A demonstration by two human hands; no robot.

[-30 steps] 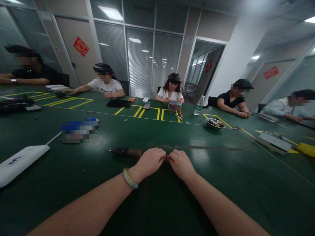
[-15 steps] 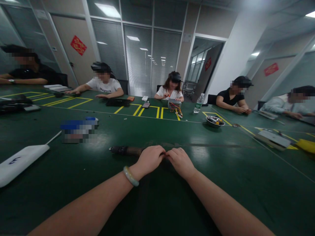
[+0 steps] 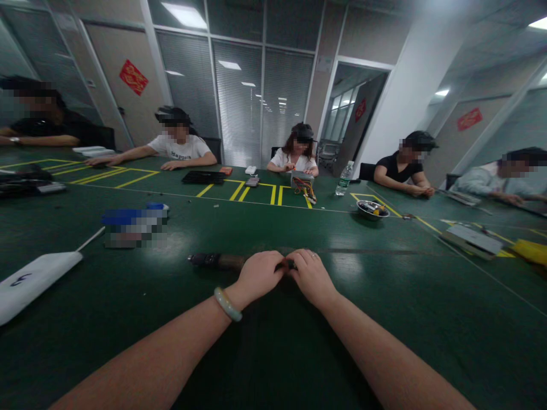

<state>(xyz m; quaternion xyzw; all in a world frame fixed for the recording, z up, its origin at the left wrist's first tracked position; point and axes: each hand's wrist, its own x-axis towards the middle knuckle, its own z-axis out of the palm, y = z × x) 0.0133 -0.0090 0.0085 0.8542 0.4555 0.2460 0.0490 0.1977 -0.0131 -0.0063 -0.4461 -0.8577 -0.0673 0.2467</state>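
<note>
My left hand (image 3: pixel 258 278) and my right hand (image 3: pixel 311 277) meet low over the green table mat (image 3: pixel 376 319), their fingers closed around a small dark piece (image 3: pixel 290 265). That piece lines up with a dark cylindrical hand tool (image 3: pixel 211 261), whose black and brown body runs out to the left of my left hand. My fingers hide the part where the tool meets the piece. A pale green bangle (image 3: pixel 228 304) circles my left wrist.
Left of my hands lie a pixelated blue-and-white box (image 3: pixel 134 228) and a white pad (image 3: pixel 36 285). Farther off stand a metal bowl of small parts (image 3: pixel 371 209), a water bottle (image 3: pixel 344 178) and a box with coloured wires (image 3: pixel 302 185). Several co-workers sit around the table.
My hands have drawn slightly closer, with the right fingers curling more over the dark piece. The whole view has drifted a little as my head moved.
</note>
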